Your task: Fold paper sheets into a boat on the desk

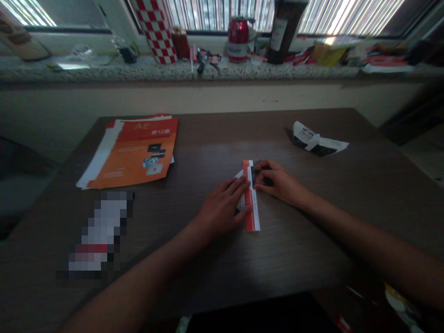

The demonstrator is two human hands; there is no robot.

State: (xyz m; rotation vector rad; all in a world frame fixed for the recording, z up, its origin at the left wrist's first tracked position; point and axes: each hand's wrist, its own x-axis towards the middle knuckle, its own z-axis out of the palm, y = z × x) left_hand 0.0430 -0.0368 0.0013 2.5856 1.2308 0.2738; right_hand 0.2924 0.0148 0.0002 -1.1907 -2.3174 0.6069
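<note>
A narrow folded paper (249, 199), orange and white, lies upright in my view near the middle of the table. My left hand (225, 203) rests on its left side with fingers stretched out flat, pressing it to the table. Under those fingers, a white printed part of the paper sticks out to the left. My right hand (274, 181) is at the paper's upper right edge, thumb and fingertips pinched together on a dark printed part. The fingertips partly cover that edge.
A folded paper piece (319, 139) stands at the back right of the table. Orange printed sheets (138, 152) are stacked at the back left, with a pixelated object (100, 233) below them. On the windowsill (215, 71) are a red can (238, 39), a checkered container (156, 32) and a dark bottle (282, 32).
</note>
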